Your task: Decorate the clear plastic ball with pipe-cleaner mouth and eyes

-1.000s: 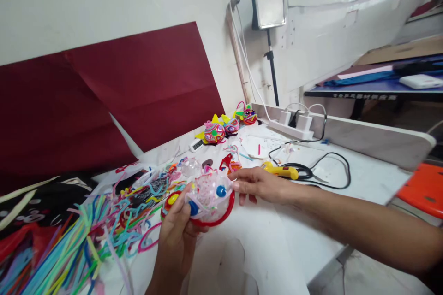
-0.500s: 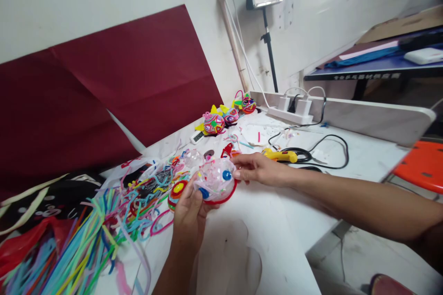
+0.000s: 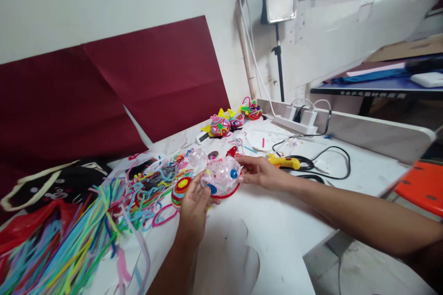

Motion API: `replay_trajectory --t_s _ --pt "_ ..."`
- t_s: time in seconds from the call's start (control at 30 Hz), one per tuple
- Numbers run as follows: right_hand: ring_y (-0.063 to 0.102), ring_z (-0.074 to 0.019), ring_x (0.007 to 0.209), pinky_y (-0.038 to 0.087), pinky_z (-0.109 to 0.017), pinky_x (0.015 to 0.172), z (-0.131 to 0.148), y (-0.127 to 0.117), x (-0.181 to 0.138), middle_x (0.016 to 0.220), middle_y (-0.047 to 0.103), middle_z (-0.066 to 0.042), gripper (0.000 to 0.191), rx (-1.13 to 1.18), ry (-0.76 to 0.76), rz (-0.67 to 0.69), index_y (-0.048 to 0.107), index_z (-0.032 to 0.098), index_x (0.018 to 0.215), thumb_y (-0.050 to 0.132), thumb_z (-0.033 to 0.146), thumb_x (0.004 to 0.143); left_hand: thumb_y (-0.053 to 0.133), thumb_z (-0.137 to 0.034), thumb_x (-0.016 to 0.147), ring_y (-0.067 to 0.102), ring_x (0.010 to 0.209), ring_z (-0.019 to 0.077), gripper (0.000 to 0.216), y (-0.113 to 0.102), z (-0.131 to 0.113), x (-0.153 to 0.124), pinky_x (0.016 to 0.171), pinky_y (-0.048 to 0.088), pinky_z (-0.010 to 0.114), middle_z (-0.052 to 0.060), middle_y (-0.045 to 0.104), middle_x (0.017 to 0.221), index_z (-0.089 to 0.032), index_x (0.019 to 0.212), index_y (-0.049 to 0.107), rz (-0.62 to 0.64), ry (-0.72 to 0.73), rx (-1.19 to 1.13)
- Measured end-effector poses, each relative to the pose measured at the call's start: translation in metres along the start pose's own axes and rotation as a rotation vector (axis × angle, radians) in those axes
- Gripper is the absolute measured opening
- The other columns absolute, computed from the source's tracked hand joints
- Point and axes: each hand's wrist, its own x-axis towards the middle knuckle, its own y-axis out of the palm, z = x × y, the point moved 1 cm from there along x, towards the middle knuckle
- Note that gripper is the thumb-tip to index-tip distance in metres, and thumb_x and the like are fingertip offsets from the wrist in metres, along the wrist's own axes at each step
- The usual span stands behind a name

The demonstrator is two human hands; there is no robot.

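Observation:
Between my hands, above the white table [image 3: 277, 235], is a clear plastic ball [image 3: 223, 170] with pale pink strips, two blue round pieces and a red fuzzy edge along its underside. My left hand [image 3: 195, 203] grips its left side, thumb near one blue piece. At its right side, the fingers of my right hand [image 3: 256, 171] pinch the rim beside the other blue piece. Just left of my left hand sits a ball wound in coloured rings [image 3: 180, 190], yellow in the middle. Behind the held ball lies another clear ball [image 3: 197, 158].
Coloured pipe cleaners [image 3: 79, 235] cover the table's left side. A yellow-handled glue gun [image 3: 284, 162] with a black cable lies at right. Several finished fish-like ornaments [image 3: 220, 126] stand at the back, near a small digital timer [image 3: 202, 138] and a power strip [image 3: 294, 124].
The camera view has shifted, so the scene sits lower and further right. Both hands keep their hold on the clear ball, which appears slightly turned.

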Motion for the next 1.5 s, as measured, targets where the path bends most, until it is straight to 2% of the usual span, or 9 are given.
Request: replay_trajectory --t_s 0.2,0.33,0.47,0.63,0.83,1.17,1.37,1.5 --pt "0.048 -0.0134 0.072 0.042 -0.028 0.067 -0.007 0.002 0.0 0.089 0.056 -0.003 0.058 -0.038 -0.008 -0.042 0.059 0.014 0.121 0.073 0.048 0.077 0.08 -0.038 0.071 0.055 0.054 0.0049 0.065 -0.003 0.001 0.001 0.054 0.05 0.019 -0.001 0.061 0.087 -0.019 0.127 0.054 -0.01 0.002 0.036" --pt "0.048 -0.0131 0.069 0.042 -0.026 0.063 -0.012 0.005 0.0 0.082 0.054 -0.001 0.06 -0.066 -0.042 -0.065 0.059 0.014 0.123 0.072 0.051 0.077 0.08 -0.04 0.07 0.053 0.052 0.0055 0.065 -0.002 0.0 0.0 0.051 0.047 0.019 -0.003 0.058 0.081 -0.019 0.126 0.054 -0.016 0.014 0.044" --pt "0.051 -0.0142 0.073 0.045 -0.028 0.068 -0.012 0.006 -0.001 0.088 0.056 -0.003 0.059 -0.093 -0.08 -0.083 0.06 0.015 0.124 0.071 0.052 0.078 0.081 -0.039 0.07 0.05 0.05 0.0057 0.063 -0.001 -0.001 0.0 0.051 0.045 0.02 -0.006 0.053 0.072 -0.018 0.124 0.056 -0.017 0.022 0.039" --pt "0.051 -0.015 0.075 0.046 -0.03 0.072 -0.01 0.007 -0.003 0.093 0.058 -0.005 0.056 -0.13 -0.082 -0.091 0.061 0.016 0.122 0.069 0.053 0.08 0.081 -0.038 0.069 0.052 0.055 0.0066 0.061 -0.002 0.0 0.0 0.054 0.047 0.02 -0.003 0.058 0.078 -0.018 0.123 0.059 -0.03 0.034 0.048" --pt "0.05 -0.0149 0.071 0.045 -0.028 0.065 -0.015 0.008 -0.004 0.082 0.056 -0.002 0.058 -0.084 -0.036 -0.091 0.059 0.017 0.125 0.07 0.052 0.079 0.079 -0.036 0.072 0.053 0.056 0.0059 0.059 -0.005 0.004 0.0 0.052 0.046 0.018 0.0 0.062 0.09 -0.02 0.125 0.058 -0.028 0.0 0.033" --pt "0.049 -0.0128 0.068 0.043 -0.027 0.064 -0.016 0.007 -0.003 0.083 0.057 -0.002 0.053 -0.007 0.001 -0.069 0.061 0.015 0.119 0.072 0.048 0.079 0.086 -0.037 0.062 0.054 0.057 0.0061 0.071 0.004 -0.003 0.0 0.053 0.047 0.019 0.002 0.064 0.091 -0.017 0.123 0.056 -0.059 -0.054 -0.059" --pt "0.051 -0.013 0.069 0.044 -0.027 0.064 -0.009 0.008 -0.003 0.09 0.06 -0.004 0.051 0.0 0.021 -0.072 0.062 0.015 0.113 0.074 0.049 0.077 0.087 -0.036 0.062 0.053 0.056 0.0064 0.064 0.005 -0.005 -0.002 0.052 0.047 0.02 0.0 0.064 0.087 -0.017 0.117 0.06 -0.056 -0.041 -0.083" --pt "0.052 -0.0129 0.069 0.045 -0.026 0.063 -0.009 0.008 -0.003 0.083 0.059 -0.002 0.052 0.018 0.02 -0.065 0.062 0.015 0.114 0.074 0.049 0.077 0.085 -0.035 0.064 0.054 0.058 0.0074 0.057 0.005 -0.006 -0.003 0.053 0.048 0.02 0.001 0.064 0.088 -0.018 0.114 0.063 -0.062 -0.038 -0.101"
